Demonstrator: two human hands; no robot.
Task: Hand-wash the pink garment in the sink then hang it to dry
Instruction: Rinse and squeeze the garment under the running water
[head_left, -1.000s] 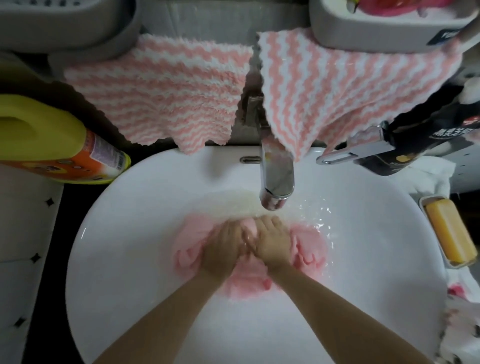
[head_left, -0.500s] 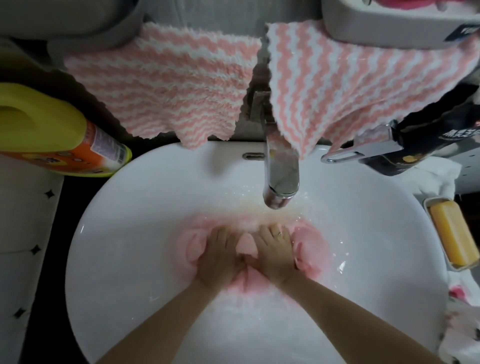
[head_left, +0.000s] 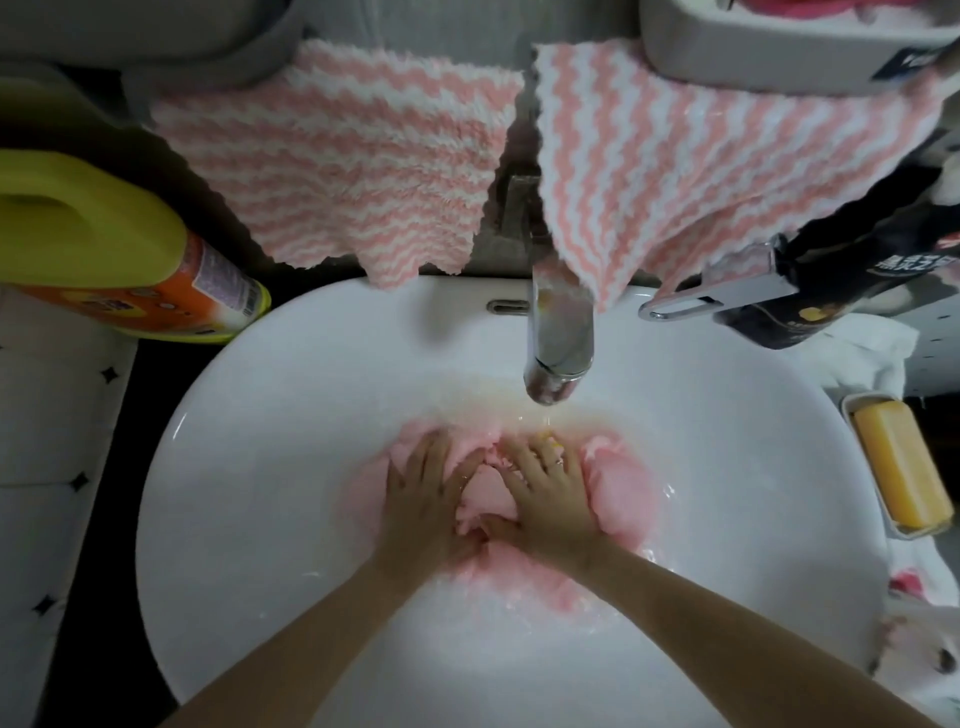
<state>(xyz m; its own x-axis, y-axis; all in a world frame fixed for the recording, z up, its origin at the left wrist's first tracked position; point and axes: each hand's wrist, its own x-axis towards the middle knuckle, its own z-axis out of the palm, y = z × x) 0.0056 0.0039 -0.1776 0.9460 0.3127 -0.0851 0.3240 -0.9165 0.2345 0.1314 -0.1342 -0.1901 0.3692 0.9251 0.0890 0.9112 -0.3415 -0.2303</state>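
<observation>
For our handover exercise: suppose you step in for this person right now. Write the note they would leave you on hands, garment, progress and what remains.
Left hand: fingers spread, pressing the pink garment.
Right hand: the same, beside it.
Garment lies wet in the white sink, near the faucet.
Done: garment in and soaked; washing in progress.
To do: finish washing, rinse, wring, hang to dry.

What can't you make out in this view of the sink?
Head view only:
The pink garment: what kind it is; it is bunched, its middle under the left hand and right hand.
The sink drain: covered by the garment.
The yellow bottle: cut off by the left edge, label blurred.
The faucet base: behind the striped towel hanging over it.
</observation>
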